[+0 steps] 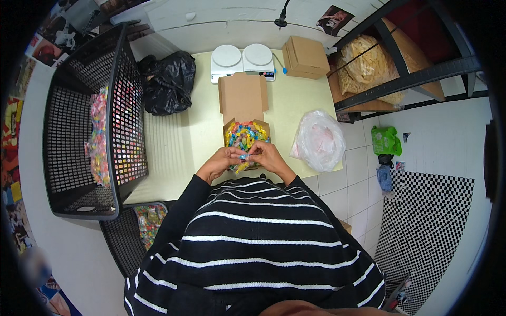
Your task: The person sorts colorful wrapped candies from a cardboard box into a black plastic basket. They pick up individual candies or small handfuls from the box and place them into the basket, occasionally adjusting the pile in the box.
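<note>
An open cardboard box [243, 94] stands on the pale table with its lid folded back. Wrapped candies [246, 133] in yellow, blue, green and orange fill it. Over the near edge of the box my left hand [224, 159] and my right hand [269, 156] meet, fingertips close together. Between them they pinch a small blue wrapped candy [244, 157]. A yellow wrapped candy [242, 167] lies just below the fingers, where clear plastic also shows.
Two white kitchen scales [226, 59] and brown cardboard boxes [304, 57] stand at the back. A clear plastic bag [322, 140] lies at right, a black plastic bag [170, 83] at left. A black mesh crate [128, 118] with candy bags rises at far left; shelving [407, 81] stands at right.
</note>
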`<action>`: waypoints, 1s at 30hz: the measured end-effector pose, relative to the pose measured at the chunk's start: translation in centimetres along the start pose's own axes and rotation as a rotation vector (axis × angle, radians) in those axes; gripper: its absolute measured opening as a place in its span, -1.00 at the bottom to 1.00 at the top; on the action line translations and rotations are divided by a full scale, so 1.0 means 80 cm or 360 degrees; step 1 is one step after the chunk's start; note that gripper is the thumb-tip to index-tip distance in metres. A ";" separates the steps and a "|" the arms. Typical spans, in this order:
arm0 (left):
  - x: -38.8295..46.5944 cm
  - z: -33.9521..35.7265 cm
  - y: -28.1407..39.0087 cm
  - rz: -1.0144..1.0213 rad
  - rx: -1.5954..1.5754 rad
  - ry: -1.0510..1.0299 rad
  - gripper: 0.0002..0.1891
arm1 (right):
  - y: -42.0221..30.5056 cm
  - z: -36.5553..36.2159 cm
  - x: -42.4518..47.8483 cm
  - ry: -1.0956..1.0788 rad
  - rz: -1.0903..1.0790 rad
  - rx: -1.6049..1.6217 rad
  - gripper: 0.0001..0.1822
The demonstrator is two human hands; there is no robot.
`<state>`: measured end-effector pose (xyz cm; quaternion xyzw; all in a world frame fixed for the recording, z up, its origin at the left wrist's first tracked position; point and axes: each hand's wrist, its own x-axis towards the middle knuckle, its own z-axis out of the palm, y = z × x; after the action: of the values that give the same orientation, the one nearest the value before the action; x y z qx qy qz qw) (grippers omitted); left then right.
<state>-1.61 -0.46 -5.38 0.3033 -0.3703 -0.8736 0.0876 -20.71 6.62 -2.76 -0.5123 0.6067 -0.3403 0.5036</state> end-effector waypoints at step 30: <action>-0.002 0.012 -0.003 0.0016 0.0250 0.0020 -0.78 | 0.025 0.003 -0.004 -0.0048 -0.0037 0.0071 -0.89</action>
<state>-2.08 0.33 -4.93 0.3129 -0.4385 -0.8395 0.0704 -21.06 7.46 -4.60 -0.5130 0.5853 -0.3520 0.5200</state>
